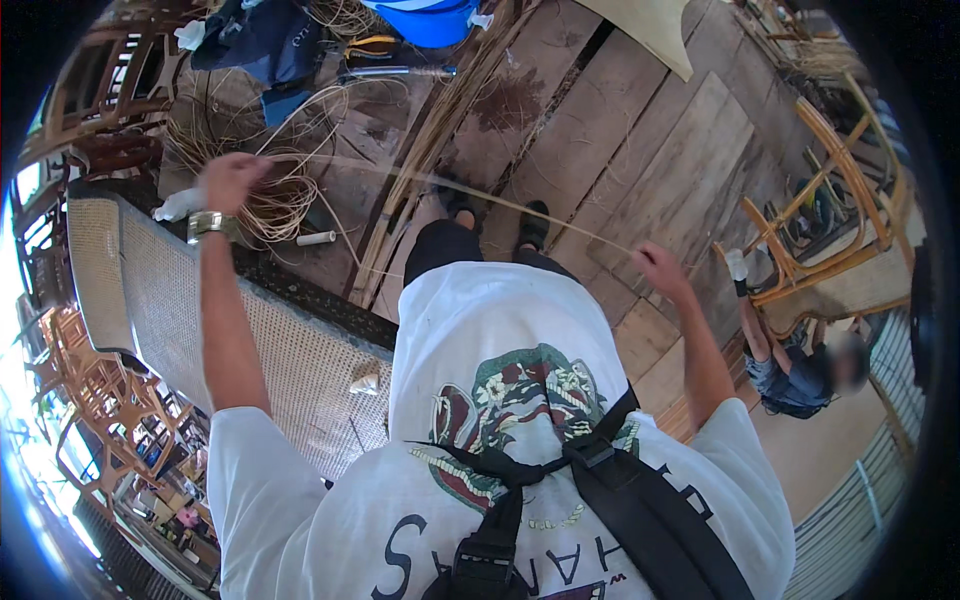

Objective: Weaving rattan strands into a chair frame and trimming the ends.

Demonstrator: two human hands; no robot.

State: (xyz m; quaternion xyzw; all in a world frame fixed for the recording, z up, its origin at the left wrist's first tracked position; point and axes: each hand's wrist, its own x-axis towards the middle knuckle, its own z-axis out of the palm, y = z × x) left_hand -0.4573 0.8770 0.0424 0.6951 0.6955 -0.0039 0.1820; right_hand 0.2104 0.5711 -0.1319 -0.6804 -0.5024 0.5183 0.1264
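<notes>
Stretching a pale thin strip (570, 224), both hands (232, 182) (662, 270) pinch it, wide apart above wooden planks (575, 140).

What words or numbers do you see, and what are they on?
I won't copy out any writing, but here's where it is:
White shirt: big dark letters, partly hidden by black straps.
Dark blue cloth: small pale letters, too small and blurred to read surely.
I can't make out any other words or numbers.
</notes>
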